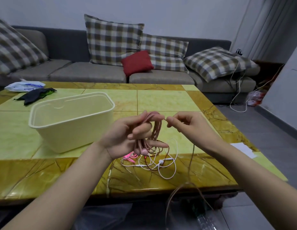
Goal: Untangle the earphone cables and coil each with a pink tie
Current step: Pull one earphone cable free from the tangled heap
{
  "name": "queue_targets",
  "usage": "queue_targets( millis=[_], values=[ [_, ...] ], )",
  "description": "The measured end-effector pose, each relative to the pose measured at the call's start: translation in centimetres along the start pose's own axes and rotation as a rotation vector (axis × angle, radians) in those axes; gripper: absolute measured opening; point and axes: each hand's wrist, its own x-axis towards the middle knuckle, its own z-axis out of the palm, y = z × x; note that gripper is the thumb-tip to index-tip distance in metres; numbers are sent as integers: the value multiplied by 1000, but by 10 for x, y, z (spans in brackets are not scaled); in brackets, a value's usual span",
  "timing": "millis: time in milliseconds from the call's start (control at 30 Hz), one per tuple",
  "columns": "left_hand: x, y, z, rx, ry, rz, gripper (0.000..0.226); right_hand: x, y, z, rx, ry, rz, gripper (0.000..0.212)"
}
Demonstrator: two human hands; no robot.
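Task thing: the pink-brown cable (154, 130) hangs as a bunch of long loops from the left hand (126, 135), above the front half of the table (44, 176). Its long axis runs 12 to 6 o'clock, with an earbud (144, 151) at the bottom.
Key relation: the top of the bunch is at 3 o'clock from the left hand and at 9 o'clock from the right hand (182, 122). The right fingertips (169, 121) touch the bunch; neither hand is clearly nearer.
Left grip: fingers curled closed around the upper part of the bunch, thumb lying across the strands.
Right grip: thumb and forefinger pinched nearly shut on one strand at the top of the bunch. The other fingers are loosely curled and hold nothing.
Loose strand: a thin brown length (191, 156) drops toward 6 o'clock under the right forearm and loops past the table's front edge. I cannot tell where its upper end joins.
Second cable: the white cable (161, 165) lies uncoiled on the table at 6 o'clock from the bunch.
Ties: pink ties (129, 157) lie on the table at 7 o'clock from the bunch, partly behind the left wrist.
Tub: a cream tub (71, 120) stands at 9 o'clock from the hands.
Likely next move: winding or drawing in the pinched strand, a move the right hand would make from 3 o'clock.
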Motion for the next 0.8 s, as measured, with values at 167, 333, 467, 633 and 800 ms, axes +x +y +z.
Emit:
queue_targets(
  millis=[167, 333, 467, 633, 800],
  values=[
    [8, 3, 14, -171, 78, 196, 40, -3, 2, 17, 56, -4, 63, 28],
    [19, 2, 25, -68, 487, 309, 35, -24, 10, 47, -115, -132, 70, 29],
    [18, -6, 21, 89, 570, 293, 41, -36, 16, 53, -203, -190, 69, 26],
    [14, -13, 10, 798, 712, 150, 33, -42, 15, 46, -370, -299, 36, 26],
    [12, -23, 3, 1202, 668, -129, 35, -41, 15, 33, -444, -269, 35, 25]
  ],
)
